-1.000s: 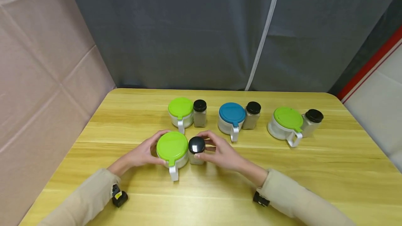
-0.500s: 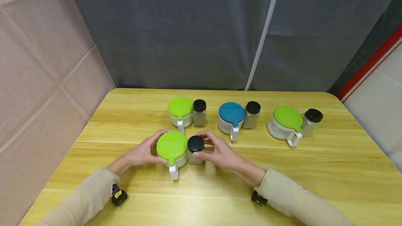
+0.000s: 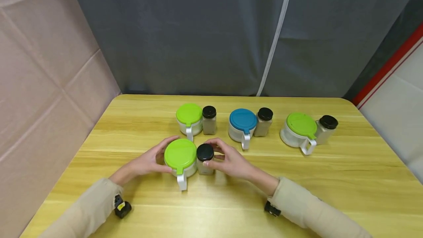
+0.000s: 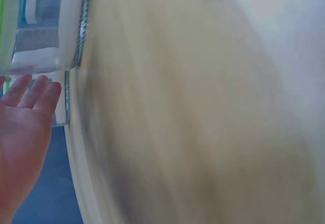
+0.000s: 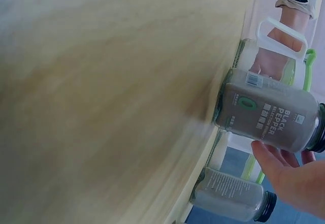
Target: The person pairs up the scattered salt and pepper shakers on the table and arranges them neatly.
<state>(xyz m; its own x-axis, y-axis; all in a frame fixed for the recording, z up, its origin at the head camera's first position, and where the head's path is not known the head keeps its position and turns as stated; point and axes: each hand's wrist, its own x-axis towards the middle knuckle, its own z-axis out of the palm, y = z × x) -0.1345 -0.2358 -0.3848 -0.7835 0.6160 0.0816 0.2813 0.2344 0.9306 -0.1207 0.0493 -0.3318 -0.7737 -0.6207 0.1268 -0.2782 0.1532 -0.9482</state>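
The left hand [image 4: 23, 132] is cut off at the frame edge (the table [image 4: 193, 107] blurred throughout).

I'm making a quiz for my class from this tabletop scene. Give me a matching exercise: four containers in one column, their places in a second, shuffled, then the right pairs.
Things:
1. blue-lidded cup
2. near green-lidded cup
3. pepper jar
4. far-right green-lidded cup

Places:
A. under the fingers of the right hand
B. against the left hand
C. middle of the back row
D. back row, nearest the right table edge

Pairs: 1-C, 2-B, 3-A, 4-D
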